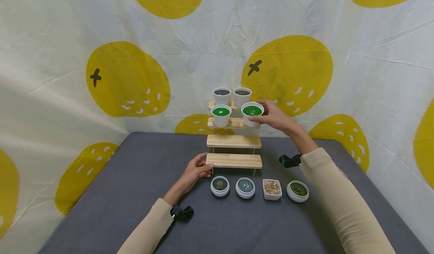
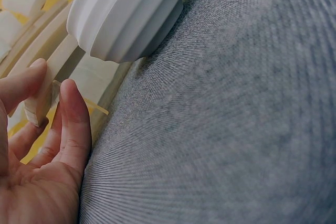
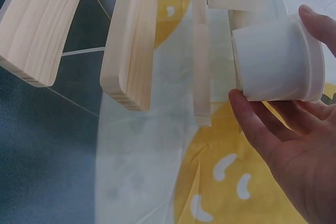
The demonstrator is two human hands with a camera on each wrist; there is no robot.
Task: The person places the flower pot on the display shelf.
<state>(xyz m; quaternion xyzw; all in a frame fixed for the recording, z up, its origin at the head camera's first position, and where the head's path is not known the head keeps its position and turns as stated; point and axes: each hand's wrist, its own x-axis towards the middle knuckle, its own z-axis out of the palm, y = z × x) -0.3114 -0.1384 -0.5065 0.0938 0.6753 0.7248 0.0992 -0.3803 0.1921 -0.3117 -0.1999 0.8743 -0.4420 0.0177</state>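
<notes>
My right hand (image 1: 272,116) holds a white cup with green contents (image 1: 252,110) between thumb and fingers, at the right end of the second shelf from the top (image 1: 234,123). In the right wrist view the fingers wrap the side of this white cup (image 3: 278,59); whether its base touches the shelf I cannot tell. A matching green-filled cup (image 1: 221,116) stands to its left. Down at the lowest shelf (image 1: 234,160) of the wooden tiered stand, my left hand (image 1: 194,173) grips the left end. The left wrist view shows its thumb and fingers around the board's end (image 2: 39,103).
Two white cups with dark contents, one left (image 1: 222,95) and one right (image 1: 242,95), stand on the top shelf. In front of the stand are round white jars (image 1: 219,186) and a square dish of pale chopped pieces (image 1: 272,189). A patterned curtain (image 1: 203,58) hangs behind the grey table (image 1: 135,193).
</notes>
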